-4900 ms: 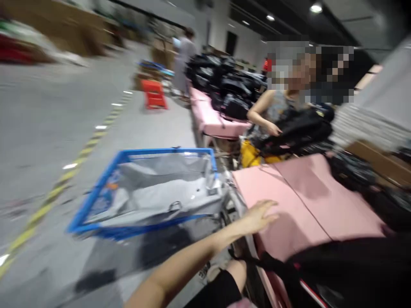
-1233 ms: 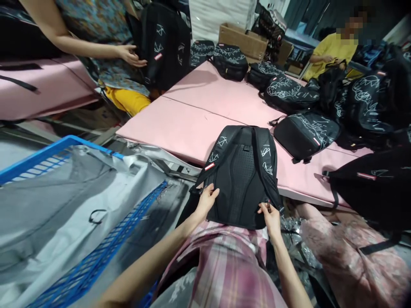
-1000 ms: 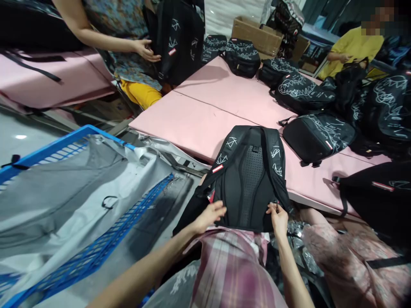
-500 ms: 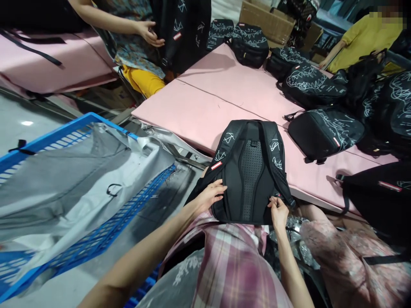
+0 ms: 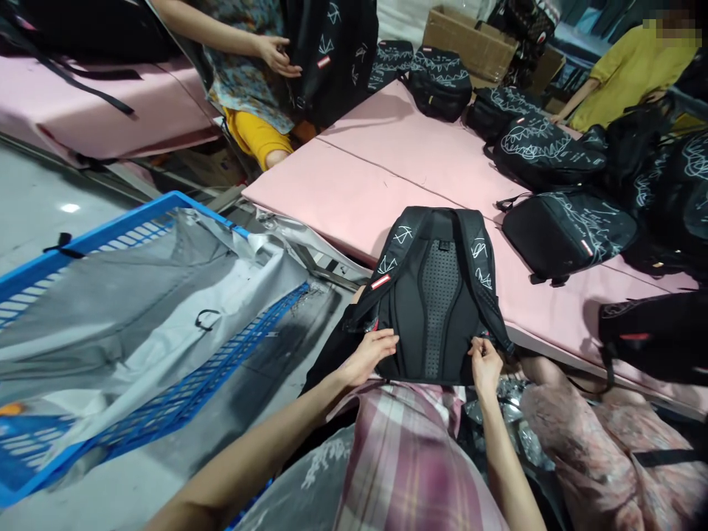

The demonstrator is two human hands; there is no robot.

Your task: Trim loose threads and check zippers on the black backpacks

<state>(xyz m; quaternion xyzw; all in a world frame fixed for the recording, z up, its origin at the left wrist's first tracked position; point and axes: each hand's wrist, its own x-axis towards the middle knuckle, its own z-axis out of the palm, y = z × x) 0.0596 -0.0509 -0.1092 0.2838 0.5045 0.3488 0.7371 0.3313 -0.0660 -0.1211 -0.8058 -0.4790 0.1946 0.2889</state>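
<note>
Backpack (image 5: 409, 295) in black tilts over the near edge of the pink table (image 5: 381, 158), its upper end lying against that edge and its bottom on the person's side, by the plaid garment (image 5: 409, 442). Since the table is the largest support, the upper end is best kept well against it. Just beside the table's left near corner stands a blue basket (image 5: 138, 217) with a grey liner; loose straps are best kept out of its rim. Other black backpacks (image 5: 545, 228) lie along the table's right side, apart from this one.

On the near side of the table edge, the left hand (image 5: 368, 355) lies with fingers extended over the pack's lower side; whether its thumb grips underneath I cannot tell. It would do well to press evenly there as a steady. The right hand (image 5: 487, 365), also short of the table edge, appears to pinch a small dark piece (image 5: 485, 345) at the opposite lower corner, too small to identify; a light, straight pull should avoid twisting it.
</note>
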